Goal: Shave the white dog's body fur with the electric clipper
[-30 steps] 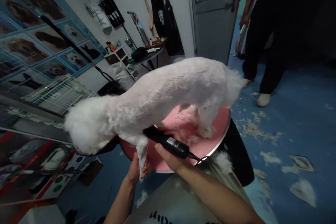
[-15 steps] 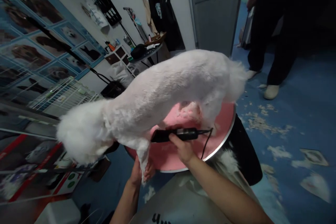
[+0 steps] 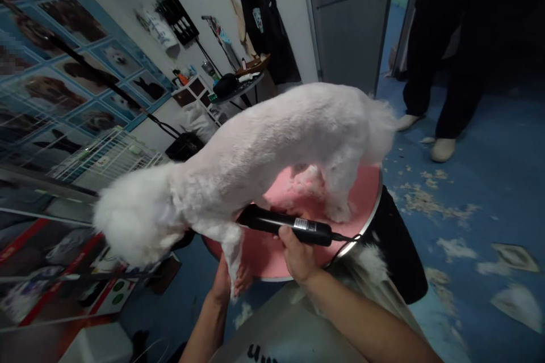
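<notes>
A white dog (image 3: 272, 130) with a close-cut body and a fluffy head stands on a round pink grooming table (image 3: 268, 258), its head toward the left. My left hand (image 3: 223, 281) is closed around the dog's front leg (image 3: 233, 252) at the table's near edge; the leg hides part of its fingers. In my right hand (image 3: 296, 252) is a black corded hair clipper (image 3: 293, 224), held from below with the thumb on its side. The clipper's head end touches or lies just beside the upper front leg, and its blade is hidden there.
Clumps of cut hair (image 3: 430, 201) lie on the blue floor at the right. A person in dark trousers (image 3: 443, 68) stands by the grey door (image 3: 349, 28). A wire cage (image 3: 106, 156) is at the left, and a small table (image 3: 238, 88) holds items behind the dog.
My right hand has turned and lowered the clipper's cord end, so its label side faces up. The clipper's head has shifted slightly left and up. My left hand stays on the leg.
</notes>
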Demonstrator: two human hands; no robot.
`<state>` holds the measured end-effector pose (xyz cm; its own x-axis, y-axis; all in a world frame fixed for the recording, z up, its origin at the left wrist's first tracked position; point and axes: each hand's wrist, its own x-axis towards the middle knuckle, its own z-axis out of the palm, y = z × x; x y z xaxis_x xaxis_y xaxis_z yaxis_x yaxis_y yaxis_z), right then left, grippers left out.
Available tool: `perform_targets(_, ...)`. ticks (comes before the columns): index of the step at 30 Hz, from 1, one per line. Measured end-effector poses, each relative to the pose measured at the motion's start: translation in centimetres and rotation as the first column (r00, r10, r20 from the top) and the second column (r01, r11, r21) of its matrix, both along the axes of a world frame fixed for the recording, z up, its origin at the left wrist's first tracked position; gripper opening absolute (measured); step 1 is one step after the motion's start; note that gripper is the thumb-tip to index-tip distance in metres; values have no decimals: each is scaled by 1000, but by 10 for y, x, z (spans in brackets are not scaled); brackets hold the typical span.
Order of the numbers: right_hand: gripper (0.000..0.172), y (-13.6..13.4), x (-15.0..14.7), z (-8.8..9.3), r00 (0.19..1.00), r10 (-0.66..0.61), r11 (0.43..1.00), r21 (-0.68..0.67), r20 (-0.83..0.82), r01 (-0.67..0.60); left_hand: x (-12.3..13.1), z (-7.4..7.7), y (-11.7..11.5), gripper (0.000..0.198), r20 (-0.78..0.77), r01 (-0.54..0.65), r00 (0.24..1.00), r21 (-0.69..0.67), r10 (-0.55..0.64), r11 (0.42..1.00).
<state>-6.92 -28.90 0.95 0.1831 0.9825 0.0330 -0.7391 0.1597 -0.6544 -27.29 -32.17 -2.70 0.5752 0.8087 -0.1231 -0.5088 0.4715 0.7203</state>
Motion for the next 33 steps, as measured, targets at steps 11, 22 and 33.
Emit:
perform_targets(11, 36, 30, 16, 2, 959, 120, 973, -160, -255, -164, 11, 17, 2, 61, 58, 45, 997, 22, -47, 999)
perform_targets(22, 40, 57, 19, 8, 876, 385, 906, -60, -291, -418, 19, 25, 4, 62, 110, 48, 992, 85, -57, 995)
perform_targets(33, 31, 68, 12, 10, 792, 565, 820, 51, -232, -570, 28, 37, 5, 62, 130, 76, 988, 100, -89, 992)
